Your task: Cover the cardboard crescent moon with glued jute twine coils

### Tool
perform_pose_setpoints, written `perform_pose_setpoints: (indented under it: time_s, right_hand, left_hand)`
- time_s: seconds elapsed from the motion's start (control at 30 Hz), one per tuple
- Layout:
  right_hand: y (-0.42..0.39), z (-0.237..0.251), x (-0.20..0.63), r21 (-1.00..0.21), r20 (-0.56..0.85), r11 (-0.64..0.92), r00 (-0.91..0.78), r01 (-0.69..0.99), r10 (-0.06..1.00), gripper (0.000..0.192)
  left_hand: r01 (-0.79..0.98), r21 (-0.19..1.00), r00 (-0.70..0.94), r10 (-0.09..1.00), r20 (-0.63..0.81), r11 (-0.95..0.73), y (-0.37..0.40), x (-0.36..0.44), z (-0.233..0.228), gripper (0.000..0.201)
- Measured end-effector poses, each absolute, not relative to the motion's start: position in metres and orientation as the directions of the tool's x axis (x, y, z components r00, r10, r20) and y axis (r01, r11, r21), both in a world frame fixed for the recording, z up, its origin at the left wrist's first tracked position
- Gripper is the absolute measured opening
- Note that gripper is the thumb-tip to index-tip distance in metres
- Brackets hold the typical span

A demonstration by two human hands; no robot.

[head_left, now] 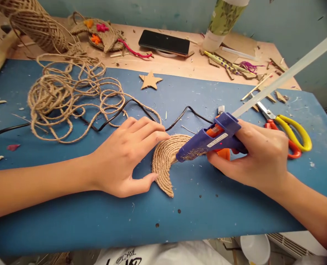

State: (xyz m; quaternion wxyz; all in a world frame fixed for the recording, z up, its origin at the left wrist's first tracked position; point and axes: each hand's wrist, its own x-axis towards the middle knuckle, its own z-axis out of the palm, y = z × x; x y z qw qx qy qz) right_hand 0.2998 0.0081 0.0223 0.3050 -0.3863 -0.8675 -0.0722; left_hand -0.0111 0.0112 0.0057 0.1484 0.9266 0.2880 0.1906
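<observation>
Twine crescent [162, 162] between both hands [126, 156] [259, 158].

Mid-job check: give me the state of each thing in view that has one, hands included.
Left hand: open, fingertips at the crescent
Right hand: closed around the glue gun
Glue gun: red light showing, nozzle at the crescent's inner edge
Glue stick: protruding from the gun's rear
Crescent: covered with twine rows
Loose twine: tangled
Cardboard star: bare
Smartphone: screen dark
Scissors: lying down, blade opening unclear
</observation>
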Motion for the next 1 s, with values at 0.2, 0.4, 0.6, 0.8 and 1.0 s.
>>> perform_pose_setpoints:
  time_s: [0.2,0.4,0.6,0.8,1.0]
  right_hand:
    - [0.0118,0.021,0.2993,-0.103,0.577,0.698,-0.529,0.709,0.623,0.025]
    - [0.012,0.0198,0.3003,-0.116,0.562,0.722,-0.555,0.682,0.614,0.027]
    - [0.0109,0.0198,0.3023,-0.103,0.565,0.724,-0.559,0.683,0.607,0.033]
    - [0.0116,0.0198,0.3031,-0.112,0.566,0.744,-0.573,0.659,0.593,0.036]
    - [0.0121,0.0183,0.3057,-0.105,0.56,0.747,-0.581,0.657,0.59,0.04]
  left_hand:
    - [0.475,0.376,0.764,0.585,0.273,-0.796,0.0106,-0.0111,0.0071,0.049]
    - [0.473,0.382,0.761,0.586,0.277,-0.794,0.0108,-0.0113,0.0074,0.049]
    - [0.473,0.371,0.762,0.583,0.284,-0.799,0.0109,-0.0118,0.0064,0.05]
    - [0.473,0.381,0.753,0.589,0.295,-0.795,0.0104,-0.0111,0.005,0.05]
    - [0.474,0.386,0.751,0.592,0.292,-0.791,0.01,-0.0112,0.0048,0.051]
